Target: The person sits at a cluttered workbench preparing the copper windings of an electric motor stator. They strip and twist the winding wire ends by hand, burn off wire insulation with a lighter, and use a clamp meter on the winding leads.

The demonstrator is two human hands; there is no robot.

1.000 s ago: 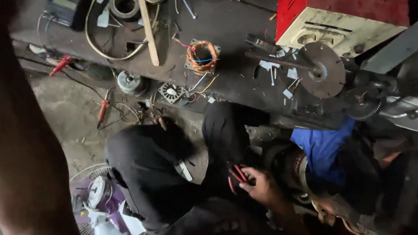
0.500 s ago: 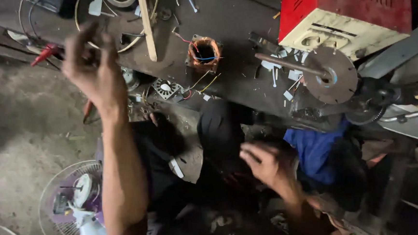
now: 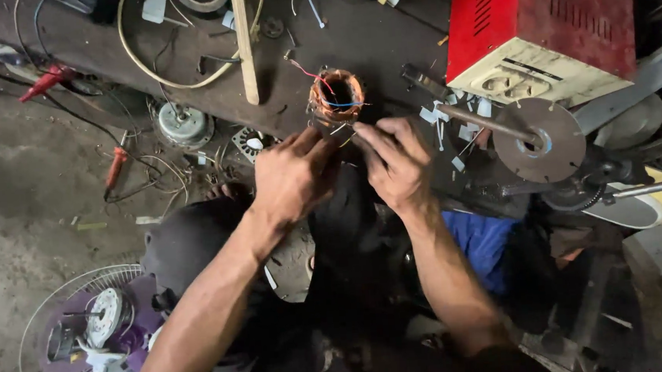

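Observation:
A motor stator (image 3: 335, 94) wound with copper wire, with red and blue leads, sits at the near edge of the dark workbench (image 3: 383, 29). My left hand (image 3: 292, 177) reaches up to its near left side, fingers curled and thumb tip at the winding. My right hand (image 3: 395, 163) comes in from the right, index finger stretched under the stator's near rim. Both sets of fingertips meet on the thin wires at the stator's bottom edge. What exactly they pinch is too small to tell.
A red and cream metal box (image 3: 536, 35) stands right of the stator, a round metal disc on a shaft (image 3: 539, 139) beside it. A wooden stick (image 3: 244, 46), pale cable loop (image 3: 147, 63) and small motor (image 3: 182, 125) lie left. A wire-guarded fan (image 3: 87, 331) sits on the floor.
My left hand has come down from the upper left and my right hand has risen from my lap; both now meet at the stator. The view has tilted closer to the bench.

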